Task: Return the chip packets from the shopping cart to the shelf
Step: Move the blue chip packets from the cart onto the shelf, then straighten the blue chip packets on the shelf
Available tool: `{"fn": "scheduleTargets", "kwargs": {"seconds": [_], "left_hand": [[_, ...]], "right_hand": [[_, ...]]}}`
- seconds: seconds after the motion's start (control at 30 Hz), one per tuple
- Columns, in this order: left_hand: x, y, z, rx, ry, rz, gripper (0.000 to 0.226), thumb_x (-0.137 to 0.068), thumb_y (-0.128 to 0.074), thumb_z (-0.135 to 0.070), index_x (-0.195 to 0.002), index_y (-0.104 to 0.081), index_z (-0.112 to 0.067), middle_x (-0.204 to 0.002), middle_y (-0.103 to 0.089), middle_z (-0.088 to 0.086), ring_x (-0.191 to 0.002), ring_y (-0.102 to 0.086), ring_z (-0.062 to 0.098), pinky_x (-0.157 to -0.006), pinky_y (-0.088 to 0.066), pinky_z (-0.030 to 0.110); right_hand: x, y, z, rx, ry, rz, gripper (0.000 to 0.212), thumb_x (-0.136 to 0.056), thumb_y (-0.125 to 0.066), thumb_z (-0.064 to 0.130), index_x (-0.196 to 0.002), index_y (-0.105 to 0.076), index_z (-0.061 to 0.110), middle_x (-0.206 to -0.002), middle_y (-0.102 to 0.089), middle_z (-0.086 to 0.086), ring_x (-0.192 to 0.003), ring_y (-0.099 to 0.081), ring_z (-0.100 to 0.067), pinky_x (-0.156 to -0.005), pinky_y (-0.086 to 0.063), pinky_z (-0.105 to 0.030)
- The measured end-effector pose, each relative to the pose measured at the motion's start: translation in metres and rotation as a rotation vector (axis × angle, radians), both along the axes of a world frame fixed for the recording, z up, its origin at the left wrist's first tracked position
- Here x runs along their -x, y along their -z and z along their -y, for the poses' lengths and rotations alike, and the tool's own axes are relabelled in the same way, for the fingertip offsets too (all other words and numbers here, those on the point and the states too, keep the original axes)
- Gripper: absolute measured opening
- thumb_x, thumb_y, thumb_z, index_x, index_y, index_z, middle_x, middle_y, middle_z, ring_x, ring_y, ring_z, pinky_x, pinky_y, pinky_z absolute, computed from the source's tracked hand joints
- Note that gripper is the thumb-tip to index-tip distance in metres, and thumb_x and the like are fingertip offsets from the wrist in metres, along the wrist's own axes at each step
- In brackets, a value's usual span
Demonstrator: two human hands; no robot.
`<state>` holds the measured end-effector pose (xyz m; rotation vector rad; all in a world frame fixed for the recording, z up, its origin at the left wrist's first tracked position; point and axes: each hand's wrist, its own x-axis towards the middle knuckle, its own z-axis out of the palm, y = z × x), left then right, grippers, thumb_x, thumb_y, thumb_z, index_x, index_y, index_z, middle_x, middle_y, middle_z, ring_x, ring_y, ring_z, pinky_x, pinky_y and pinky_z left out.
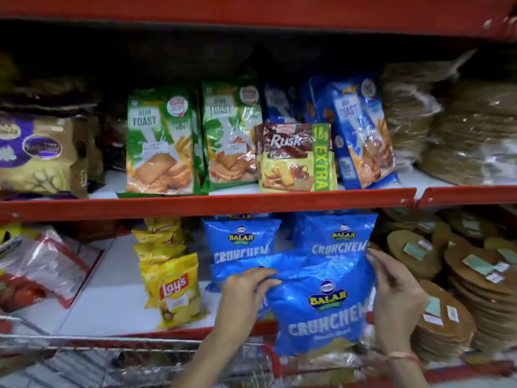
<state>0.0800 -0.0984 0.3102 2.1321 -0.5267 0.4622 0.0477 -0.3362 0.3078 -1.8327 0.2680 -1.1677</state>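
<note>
A large blue Balaji Crunchem chip packet (321,303) stands upright at the front edge of the lower shelf (112,289). My left hand (246,292) pinches its upper left corner. My right hand (397,295) presses flat against its right edge with the fingers pointing up. Two more blue Crunchem packets (240,239) stand upright behind it, and another lies partly hidden under my left hand. The wire shopping cart (112,357) sits below the shelf at the bottom left; its contents are blurred.
A row of yellow Lay's packets (170,287) stands left of the blue ones. Stacks of round flat breads (461,275) fill the right. Red and clear bags (42,270) lie at the left. Toast and rusk packs (293,158) line the upper shelf.
</note>
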Motion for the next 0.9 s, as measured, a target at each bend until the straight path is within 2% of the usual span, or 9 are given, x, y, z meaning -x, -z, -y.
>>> {"fn": "scheduleTargets", "kwargs": {"seconds": [0.13, 0.23, 0.37, 0.47, 0.53, 0.57, 0.63, 0.7, 0.9], "left_hand": [[-0.031, -0.010, 0.061, -0.066, 0.046, 0.012, 0.017, -0.081, -0.070, -0.024, -0.095, -0.072, -0.015, -0.090, -0.077, -0.001, -0.081, -0.068, 0.008, -0.074, -0.051, 0.021], [-0.053, -0.019, 0.102, -0.105, 0.075, -0.013, 0.019, -0.086, -0.065, -0.020, -0.103, -0.070, -0.013, -0.091, -0.077, 0.001, -0.084, -0.067, 0.012, -0.070, -0.045, 0.015], [-0.075, -0.013, 0.136, -0.318, 0.056, -0.094, 0.022, -0.092, -0.057, -0.023, -0.110, -0.065, -0.012, -0.089, -0.075, 0.010, -0.085, -0.066, 0.024, -0.070, -0.048, 0.031], [-0.088, 0.005, 0.146, -0.531, 0.062, -0.128, 0.025, -0.096, -0.051, -0.020, -0.118, -0.059, -0.011, -0.097, -0.073, 0.013, -0.091, -0.065, 0.026, -0.081, -0.049, 0.034], [-0.093, 0.013, 0.148, -0.603, 0.099, -0.067, 0.024, -0.095, -0.051, -0.013, -0.118, -0.058, -0.009, -0.104, -0.071, 0.013, -0.100, -0.063, 0.023, -0.108, -0.035, 0.035], [-0.096, 0.015, 0.147, -0.624, 0.103, 0.019, 0.023, -0.092, -0.056, -0.012, -0.115, -0.059, -0.008, -0.105, -0.070, 0.011, -0.101, -0.063, 0.021, -0.115, -0.024, 0.039], [-0.099, 0.016, 0.137, -0.591, 0.061, 0.208, 0.025, -0.086, -0.064, -0.021, -0.108, -0.064, -0.011, -0.102, -0.072, 0.006, -0.099, -0.066, 0.016, -0.112, -0.023, 0.047], [-0.093, 0.012, 0.113, -0.498, 0.064, 0.264, 0.033, -0.089, -0.051, -0.032, -0.113, -0.061, -0.012, -0.110, -0.071, 0.002, -0.109, -0.061, 0.014, -0.107, -0.034, 0.049], [-0.072, 0.015, -0.028, -0.515, -0.165, 0.273, 0.050, -0.098, -0.023, -0.039, -0.124, -0.055, -0.012, -0.129, -0.060, 0.001, -0.125, -0.047, 0.011, -0.108, -0.022, 0.042]], "right_hand": [[-0.032, -0.005, 0.053, 0.020, 0.120, 0.005, 0.013, -0.086, -0.061, 0.002, -0.092, -0.072, 0.006, -0.093, -0.072, -0.011, -0.084, -0.065, -0.016, -0.082, -0.052, -0.038], [-0.054, -0.001, 0.085, -0.009, 0.193, -0.023, 0.012, -0.087, -0.061, 0.008, -0.092, -0.072, 0.009, -0.091, -0.073, -0.010, -0.078, -0.060, 0.002, -0.080, -0.046, -0.014], [-0.077, 0.015, 0.113, 0.006, 0.234, -0.117, 0.011, -0.087, -0.062, 0.010, -0.091, -0.072, 0.010, -0.089, -0.074, -0.013, -0.075, -0.061, -0.015, -0.071, -0.036, 0.000], [-0.086, 0.030, 0.122, 0.077, 0.274, -0.251, 0.011, -0.087, -0.062, 0.012, -0.092, -0.072, 0.010, -0.086, -0.073, -0.019, -0.070, -0.064, -0.029, -0.067, -0.045, -0.021], [-0.088, 0.035, 0.122, 0.119, 0.287, -0.369, 0.014, -0.090, -0.059, 0.014, -0.097, -0.069, 0.008, -0.089, -0.071, -0.025, -0.076, -0.064, -0.039, -0.066, -0.048, -0.035], [-0.089, 0.036, 0.120, 0.160, 0.272, -0.420, 0.019, -0.092, -0.055, 0.015, -0.103, -0.066, 0.005, -0.097, -0.069, -0.027, -0.086, -0.062, -0.042, -0.072, -0.049, -0.041], [-0.091, 0.037, 0.106, 0.293, 0.199, -0.464, 0.029, -0.095, -0.049, 0.017, -0.117, -0.057, 0.001, -0.120, -0.060, -0.024, -0.117, -0.050, -0.039, -0.096, -0.039, -0.049], [-0.093, 0.033, 0.078, 0.393, 0.116, -0.422, 0.035, -0.097, -0.045, 0.021, -0.125, -0.051, 0.000, -0.131, -0.053, -0.019, -0.131, -0.036, -0.031, -0.110, -0.022, -0.052], [-0.097, 0.008, -0.064, 0.557, -0.193, -0.264, 0.049, -0.097, -0.026, 0.035, -0.136, -0.040, 0.009, -0.140, -0.045, -0.002, -0.140, -0.016, -0.019, -0.113, -0.014, -0.042]]}}
